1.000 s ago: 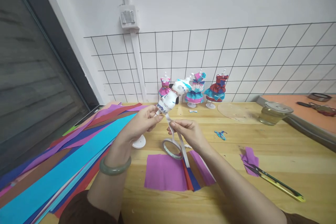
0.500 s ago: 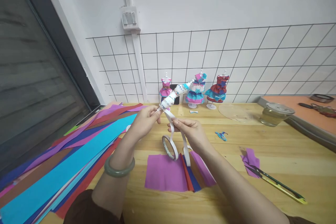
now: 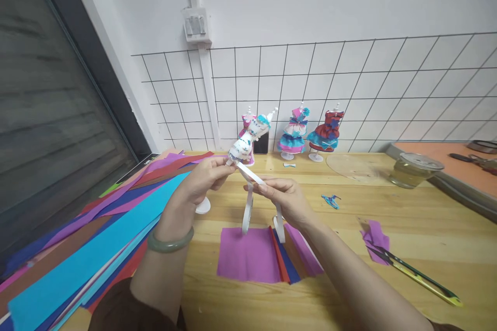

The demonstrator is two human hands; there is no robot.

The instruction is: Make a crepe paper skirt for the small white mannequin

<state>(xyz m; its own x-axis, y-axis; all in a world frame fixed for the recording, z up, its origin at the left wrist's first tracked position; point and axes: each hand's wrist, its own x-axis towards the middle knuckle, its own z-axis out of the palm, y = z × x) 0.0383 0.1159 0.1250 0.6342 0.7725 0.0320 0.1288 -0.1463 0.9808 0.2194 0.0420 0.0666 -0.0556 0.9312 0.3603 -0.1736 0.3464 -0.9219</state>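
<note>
My left hand (image 3: 209, 178) is closed on the lower end of a small white mannequin (image 3: 246, 142), which tilts up to the right with bits of blue on it. White double-sided tape (image 3: 250, 171) runs from the mannequin's base to my right hand (image 3: 281, 194), whose thumb and fingers pinch it. Below, the tape roll (image 3: 247, 214) hangs edge-on over a purple paper piece (image 3: 248, 256). Another end of tape dangles beneath my right hand, over the red, blue and brown pieces. A white round base (image 3: 203, 205) lies beside my left wrist.
Long coloured paper strips (image 3: 116, 238) cover the left side. Dressed mannequins (image 3: 293, 134) and a black phone (image 3: 261, 143) stand at the wall. Scissors (image 3: 423, 276) touch purple scraps (image 3: 377, 238) at right, with a lidded bowl (image 3: 415, 170) behind. A blue bow (image 3: 331, 201) lies mid-table.
The mannequin has turned more upright and shifted left. The tape roll has swung edge-on, and the tape between my hands is tauter. The whole view has shifted slightly.
</note>
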